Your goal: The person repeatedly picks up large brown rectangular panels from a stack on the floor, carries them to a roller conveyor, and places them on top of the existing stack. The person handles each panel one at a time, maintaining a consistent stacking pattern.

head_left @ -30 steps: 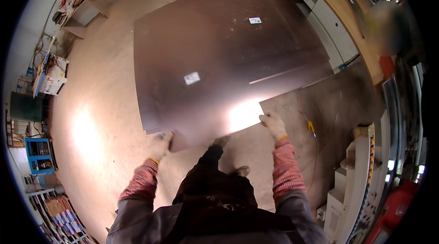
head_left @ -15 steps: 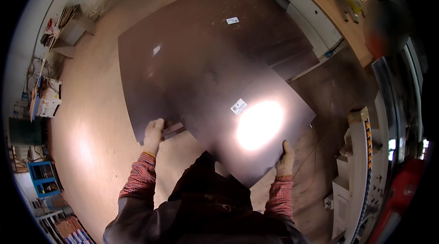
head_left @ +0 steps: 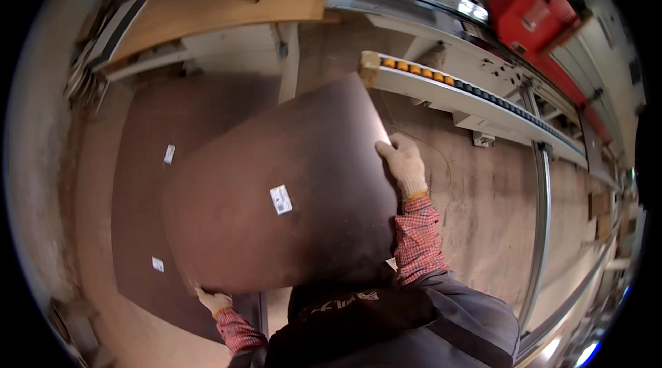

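Observation:
A large dark brown panel [head_left: 227, 230] is raised before me, tilted, with a white label [head_left: 281, 199] on its face. My right hand [head_left: 405, 166], in a pale work glove, is closed round its right edge, thumb on the upper face. Down at the near left corner, my left hand [head_left: 214, 301], gloved too, is closed on the panel's edge; its fingers are partly hidden beneath. More dark brown panels [head_left: 138, 220] lie lower at the left, bearing white labels of their own, partly covered by the held one.
Ahead on the right runs a white rail [head_left: 476, 95] with orange and dark rollers, its near end close to the panel's far corner. A red machine part [head_left: 532, 13] stands behind it. A wooden-topped bench [head_left: 186, 6] is at the far left. A metal post [head_left: 541, 223] stands right.
My view has swung to the right, and the held panel has turned with me. My left hand, apart from this panel before, now grips its near left corner; my right hand keeps its grip.

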Tool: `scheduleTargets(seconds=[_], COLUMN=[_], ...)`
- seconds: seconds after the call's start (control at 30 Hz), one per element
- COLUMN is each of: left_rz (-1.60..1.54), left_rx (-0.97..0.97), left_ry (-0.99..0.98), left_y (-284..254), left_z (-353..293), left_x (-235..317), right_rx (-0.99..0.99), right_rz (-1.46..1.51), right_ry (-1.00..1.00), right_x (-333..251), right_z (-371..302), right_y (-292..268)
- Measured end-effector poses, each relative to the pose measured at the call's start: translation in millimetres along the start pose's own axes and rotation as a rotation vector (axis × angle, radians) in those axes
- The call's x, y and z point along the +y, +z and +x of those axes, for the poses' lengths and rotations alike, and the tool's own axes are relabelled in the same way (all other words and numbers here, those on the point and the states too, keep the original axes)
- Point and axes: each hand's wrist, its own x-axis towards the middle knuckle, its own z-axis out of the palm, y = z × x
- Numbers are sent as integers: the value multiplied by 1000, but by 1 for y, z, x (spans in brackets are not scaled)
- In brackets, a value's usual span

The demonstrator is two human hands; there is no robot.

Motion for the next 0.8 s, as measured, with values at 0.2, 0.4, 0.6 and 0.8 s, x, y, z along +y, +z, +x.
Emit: scheduleTargets(seconds=[0.2,0.4,0.6,0.8], left_rz=[141,304,-69,-62], left_rx=[-43,-501,-621,-668], left_ry=[210,455,86,-110], left_y=[48,236,398,482], left_z=[-20,-111,-170,-195], left_x=[-6,-1,-58,-127], right_rx=[115,223,333,350], right_rz=[166,121,5,128], right_ry=[-186,-53,73,114], right_x=[13,32,74,119], right_z=[13,106,234,307], right_y=[-52,-157,-238,-282])
